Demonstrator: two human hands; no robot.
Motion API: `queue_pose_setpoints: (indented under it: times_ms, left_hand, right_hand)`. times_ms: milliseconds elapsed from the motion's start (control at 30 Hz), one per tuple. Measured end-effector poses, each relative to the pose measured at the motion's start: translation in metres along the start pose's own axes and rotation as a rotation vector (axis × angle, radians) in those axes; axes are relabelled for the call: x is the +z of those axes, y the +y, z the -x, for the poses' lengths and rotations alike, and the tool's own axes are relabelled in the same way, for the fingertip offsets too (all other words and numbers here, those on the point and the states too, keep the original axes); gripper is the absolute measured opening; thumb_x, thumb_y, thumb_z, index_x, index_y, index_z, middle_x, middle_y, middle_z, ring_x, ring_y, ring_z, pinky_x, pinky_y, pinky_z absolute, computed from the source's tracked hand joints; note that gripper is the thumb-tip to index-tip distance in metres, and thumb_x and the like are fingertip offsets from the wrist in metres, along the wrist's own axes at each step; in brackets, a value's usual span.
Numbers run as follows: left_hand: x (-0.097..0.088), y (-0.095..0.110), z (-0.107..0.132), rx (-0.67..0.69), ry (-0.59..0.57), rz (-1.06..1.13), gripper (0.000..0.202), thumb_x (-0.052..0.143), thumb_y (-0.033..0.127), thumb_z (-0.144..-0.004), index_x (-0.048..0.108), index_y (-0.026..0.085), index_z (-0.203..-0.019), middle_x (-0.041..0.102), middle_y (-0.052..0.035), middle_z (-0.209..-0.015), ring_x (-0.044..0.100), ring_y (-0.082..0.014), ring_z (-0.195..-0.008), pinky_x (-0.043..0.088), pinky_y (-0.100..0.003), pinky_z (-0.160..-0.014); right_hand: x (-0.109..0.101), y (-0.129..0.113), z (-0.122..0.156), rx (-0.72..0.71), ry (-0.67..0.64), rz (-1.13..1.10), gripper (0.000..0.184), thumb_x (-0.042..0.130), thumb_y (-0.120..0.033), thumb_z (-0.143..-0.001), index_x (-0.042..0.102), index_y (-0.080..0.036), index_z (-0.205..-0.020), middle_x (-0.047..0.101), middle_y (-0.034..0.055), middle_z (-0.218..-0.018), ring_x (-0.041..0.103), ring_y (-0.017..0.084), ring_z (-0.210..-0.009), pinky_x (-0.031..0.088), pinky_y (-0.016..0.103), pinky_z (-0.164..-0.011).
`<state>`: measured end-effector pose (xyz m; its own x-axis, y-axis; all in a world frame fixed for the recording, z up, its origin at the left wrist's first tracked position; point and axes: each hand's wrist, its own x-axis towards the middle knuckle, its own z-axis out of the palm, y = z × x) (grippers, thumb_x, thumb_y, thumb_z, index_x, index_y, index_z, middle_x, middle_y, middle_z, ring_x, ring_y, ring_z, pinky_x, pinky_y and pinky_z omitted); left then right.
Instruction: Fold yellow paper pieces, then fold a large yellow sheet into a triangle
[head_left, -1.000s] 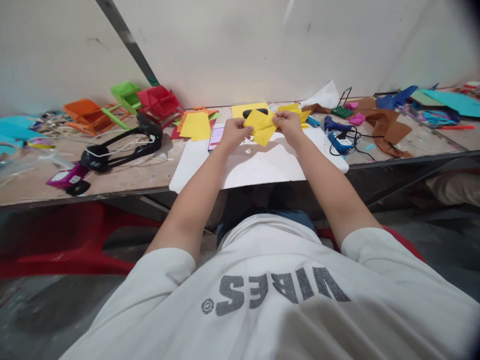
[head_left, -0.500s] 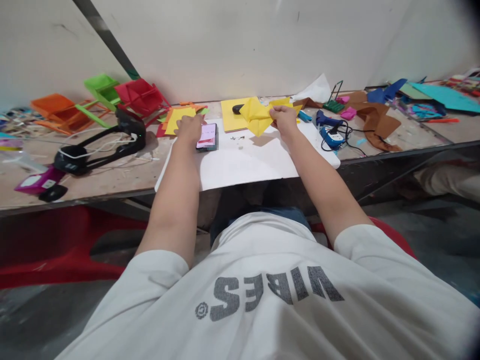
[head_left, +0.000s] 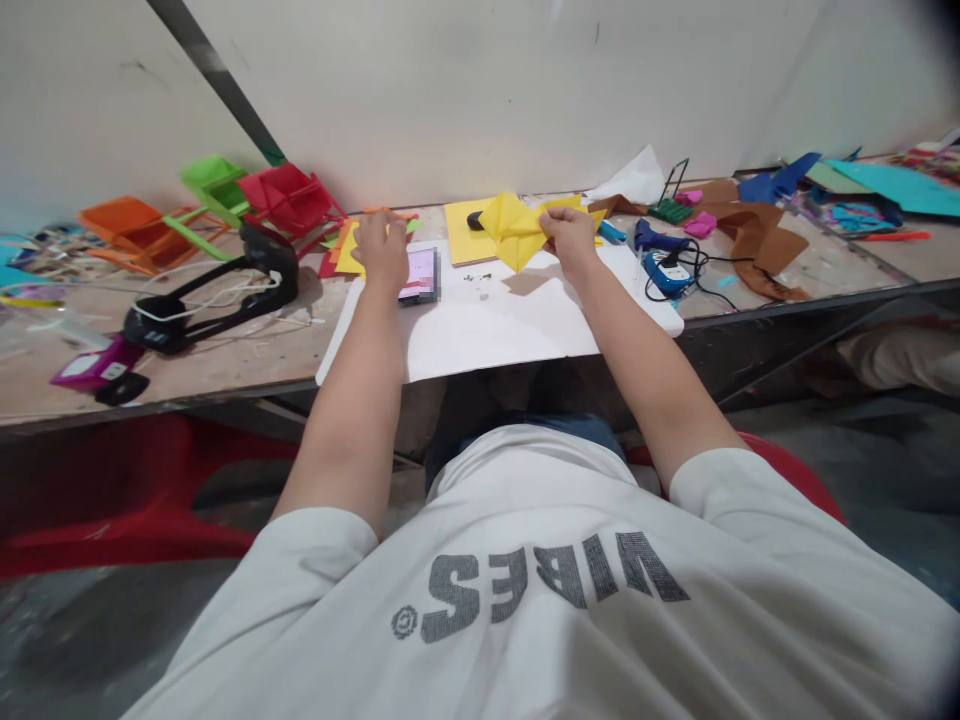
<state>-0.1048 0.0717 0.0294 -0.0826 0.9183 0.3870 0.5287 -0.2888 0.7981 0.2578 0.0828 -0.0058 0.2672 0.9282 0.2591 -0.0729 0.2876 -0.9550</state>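
My right hand [head_left: 571,238] pinches a folded yellow paper piece [head_left: 514,230] by its right side, holding it above the white board [head_left: 480,335]. On the left, my left hand [head_left: 381,248] has its fingers apart, over a small pile of coloured paper whose yellow sheet [head_left: 346,255] shows beside the fingers. I cannot make out whether the fingertips touch the pile. Just right of that hand lies a phone [head_left: 421,278] with a lit screen. Behind the folded piece is a flat yellow sheet [head_left: 461,225] with a black object [head_left: 475,220] on it.
A blue glue gun [head_left: 660,238] with a black cable lies right of the board, near brown paper strips [head_left: 761,255]. Small folded chairs in orange [head_left: 127,232], green [head_left: 214,185] and red [head_left: 289,200] stand at the left, behind a black headband-like device [head_left: 217,295].
My left hand has lifted slightly and its fingers have spread over the paper pile. The right hand still holds the folded yellow paper. The view has shifted a little.
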Motion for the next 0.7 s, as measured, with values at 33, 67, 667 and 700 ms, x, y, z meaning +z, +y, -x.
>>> queue_pose_setpoints:
  times_ms: [33, 67, 667, 700]
  left_hand:
    - [0.009, 0.005, 0.003, 0.01, 0.133, 0.086, 0.032, 0.069, 0.055, -0.111, 0.072, 0.023, -0.104, 0.079, -0.0058, -0.118, 0.061, -0.0296, -0.15, 0.044, -0.048, -0.126]
    - [0.021, 0.013, 0.007, 0.037, 0.19, 0.189, 0.033, 0.073, 0.055, -0.107, 0.069, 0.024, -0.095, 0.079, -0.005, -0.109, 0.072, -0.0269, -0.13, 0.052, -0.043, -0.115]
    - [0.099, 0.045, 0.058, 0.002, -0.165, 0.605, 0.04, 0.1, 0.038, -0.072, 0.083, 0.02, -0.104, 0.09, -0.0097, -0.112, 0.085, -0.0278, -0.106, 0.068, -0.038, -0.094]
    - [0.099, 0.046, 0.059, 0.002, -0.183, 0.608, 0.042, 0.101, 0.04, -0.072, 0.085, 0.02, -0.104, 0.09, -0.0103, -0.113, 0.086, -0.0289, -0.107, 0.068, -0.039, -0.095]
  right_hand:
    - [0.0, 0.001, -0.001, -0.021, 0.0, 0.014, 0.031, 0.096, -0.043, -0.093, 0.074, -0.024, -0.104, 0.079, 0.0014, -0.101, 0.084, 0.019, -0.093, 0.075, 0.036, -0.084]
    - [0.001, 0.002, -0.002, -0.037, 0.005, 0.025, 0.034, 0.097, -0.046, -0.092, 0.074, -0.024, -0.104, 0.079, 0.0017, -0.102, 0.085, 0.02, -0.095, 0.075, 0.037, -0.085]
    - [0.027, -0.04, 0.058, -0.051, -0.197, 0.122, 0.038, 0.097, -0.028, -0.067, 0.072, -0.027, -0.095, 0.057, -0.0073, -0.072, 0.065, 0.018, -0.078, 0.061, 0.033, -0.069]
    - [0.027, -0.042, 0.06, -0.052, -0.194, 0.14, 0.038, 0.098, -0.028, -0.067, 0.072, -0.027, -0.093, 0.053, -0.0079, -0.07, 0.062, 0.018, -0.075, 0.061, 0.034, -0.069]
